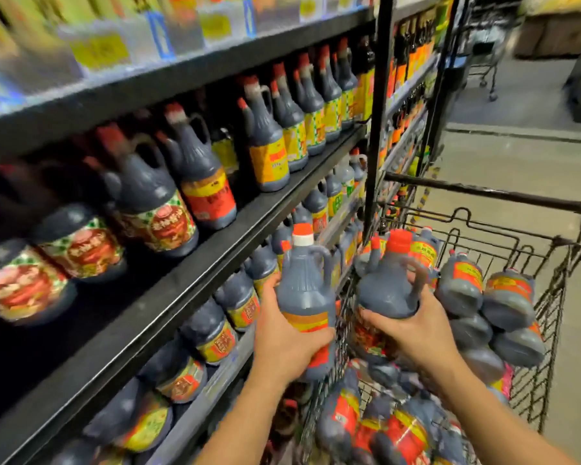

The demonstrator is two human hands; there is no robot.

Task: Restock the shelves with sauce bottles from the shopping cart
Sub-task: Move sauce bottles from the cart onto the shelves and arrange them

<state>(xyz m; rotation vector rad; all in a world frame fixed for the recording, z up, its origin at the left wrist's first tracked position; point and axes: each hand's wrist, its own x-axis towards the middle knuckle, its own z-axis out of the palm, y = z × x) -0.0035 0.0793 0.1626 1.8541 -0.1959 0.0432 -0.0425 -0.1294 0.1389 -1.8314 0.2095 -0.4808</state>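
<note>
Shelves [182, 283] left, cart [483, 191] just beside, hands [282, 340] [413, 333] gripping two bottles [304, 290] [388, 290]

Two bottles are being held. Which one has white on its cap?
The bottle in the left hand: its cap is red on top, white below. The other bottle, in the right hand, has an all-red cap.

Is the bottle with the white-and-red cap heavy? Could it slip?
Probably heavy for its size: the bottle looks full of dark sauce. It seems stiff, holding its shape in the left hand. It might slip, since the hand grips the smooth body, not the handle.
</note>
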